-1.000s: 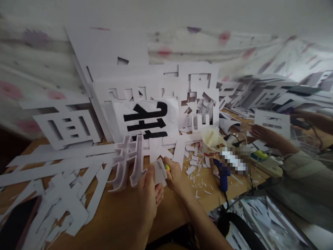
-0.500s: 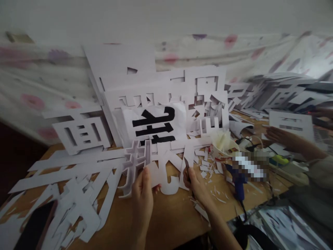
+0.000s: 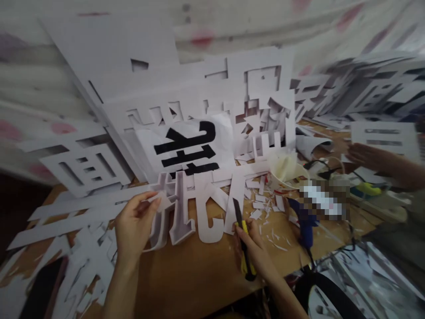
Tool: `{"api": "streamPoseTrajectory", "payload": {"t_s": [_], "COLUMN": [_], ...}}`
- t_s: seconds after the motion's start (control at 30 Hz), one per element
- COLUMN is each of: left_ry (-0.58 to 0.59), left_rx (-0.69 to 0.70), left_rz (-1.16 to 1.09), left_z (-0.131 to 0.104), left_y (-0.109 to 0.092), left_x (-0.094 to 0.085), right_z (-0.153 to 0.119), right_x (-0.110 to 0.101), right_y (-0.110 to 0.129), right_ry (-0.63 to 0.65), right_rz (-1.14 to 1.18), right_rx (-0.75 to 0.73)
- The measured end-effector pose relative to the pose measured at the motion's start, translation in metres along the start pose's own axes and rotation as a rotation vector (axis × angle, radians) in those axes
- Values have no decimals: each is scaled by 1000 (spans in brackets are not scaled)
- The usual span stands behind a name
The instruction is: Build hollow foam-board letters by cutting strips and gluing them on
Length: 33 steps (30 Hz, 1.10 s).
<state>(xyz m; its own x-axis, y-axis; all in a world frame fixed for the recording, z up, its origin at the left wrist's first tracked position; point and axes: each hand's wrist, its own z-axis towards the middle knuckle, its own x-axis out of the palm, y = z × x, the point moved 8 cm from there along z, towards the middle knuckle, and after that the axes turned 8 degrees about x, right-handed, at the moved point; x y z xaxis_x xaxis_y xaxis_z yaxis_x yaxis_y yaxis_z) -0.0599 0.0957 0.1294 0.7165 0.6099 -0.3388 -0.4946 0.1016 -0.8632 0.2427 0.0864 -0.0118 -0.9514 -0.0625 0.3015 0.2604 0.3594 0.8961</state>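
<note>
Between its thumb and fingers, my left hand (image 3: 137, 221) pinches a small white piece (image 3: 163, 202), over the left part of a raised white character (image 3: 179, 217). My right hand (image 3: 250, 243) is wrapped round a yellow and black utility knife (image 3: 245, 252), its dark blade pointing up and away over the table. Just beyond the blade lies a flat white character piece (image 3: 212, 221). Behind these, a paper sheet with a black printed character (image 3: 189, 148) leans against upright white cut-out boards (image 3: 195, 97).
A blue glue gun (image 3: 305, 226) and a tub of whitish sticks (image 3: 287, 173) are at the right. Another person's hand (image 3: 372, 157) is near a white board (image 3: 385, 137). A dark phone (image 3: 44, 283) lies front left among white offcuts (image 3: 79, 257).
My left hand has moved left and up with the small white piece. My right hand has turned, showing more of the knife. The view has shifted, and the other person's hand is flatter.
</note>
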Motion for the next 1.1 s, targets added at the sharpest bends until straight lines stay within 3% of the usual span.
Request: {"api": "streamPoseTrajectory", "payload": {"t_s": [0.13, 0.27, 0.37, 0.47, 0.63, 0.73, 0.83, 1.1], "left_ry": [37, 41, 86, 130, 78, 223, 367, 504], "left_rx": [105, -24, -40, 30, 159, 232, 236, 163], "left_rz": [10, 105, 145, 196, 321, 429, 444, 413], "left_z": [24, 33, 38, 48, 73, 81, 82, 83], "left_y": [4, 25, 32, 28, 10, 6, 16, 44], "left_x": [16, 34, 41, 35, 11, 22, 37, 51], "right_z": [12, 19, 21, 22, 26, 29, 31, 24], "right_x": [4, 12, 10, 6, 3, -2, -8, -35], "right_y": [-16, -21, -29, -36, -39, -39, -43, -62], "right_ry": [71, 194, 217, 201, 165, 99, 82, 46], "right_rz": [295, 475, 520, 541, 540, 526, 503, 425], "right_rx": [144, 218, 290, 342, 405, 428, 454, 486]}}
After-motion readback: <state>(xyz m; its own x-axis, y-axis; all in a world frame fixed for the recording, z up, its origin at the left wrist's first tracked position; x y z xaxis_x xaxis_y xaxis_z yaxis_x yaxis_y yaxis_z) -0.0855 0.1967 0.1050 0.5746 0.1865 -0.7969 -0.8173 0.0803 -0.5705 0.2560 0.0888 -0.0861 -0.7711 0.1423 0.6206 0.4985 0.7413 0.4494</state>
